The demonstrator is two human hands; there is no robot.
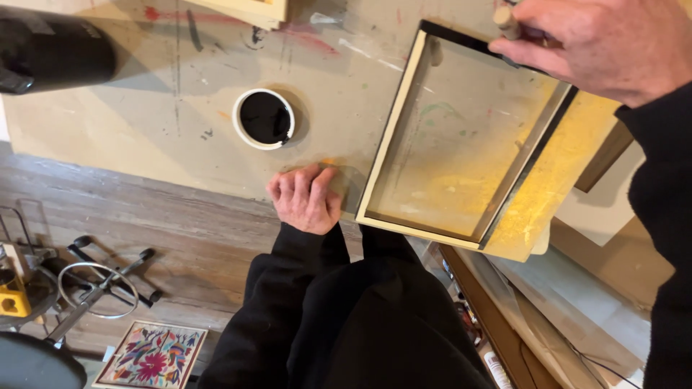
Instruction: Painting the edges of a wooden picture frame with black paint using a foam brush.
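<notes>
Holding a small round beige handle (507, 21), maybe of a brush or roller, the right hand (591, 45) is closed around it at the top right of the view; the working end of the tool is hidden, so I cannot tell what kind it is. The hand is just over the far corner of a rectangular cream-coloured wooden frame (389, 137), which lies flat on the worktable and is turned at an angle. Two edges of the frame, the far one and the right one, are black, and the other two are bare pale wood. Through the frame the table surface shows, with a dusting of yellow colour on it.

The left hand (305, 199) holds nothing. Its fingers are curled under and it rests on the near edge of the table, just beside the near left corner of the frame. Both arms wear black sleeves.

A little beyond the left hand stands a round white cup of black paint (264, 118), apart from the frame. The grey-beige worktable (144, 137) has many paint marks. At its far left corner lies a dark cylinder (50, 50). On the wooden floor below are a metal stand with wheels (94, 284) and a colourful flowered tile (153, 356).
</notes>
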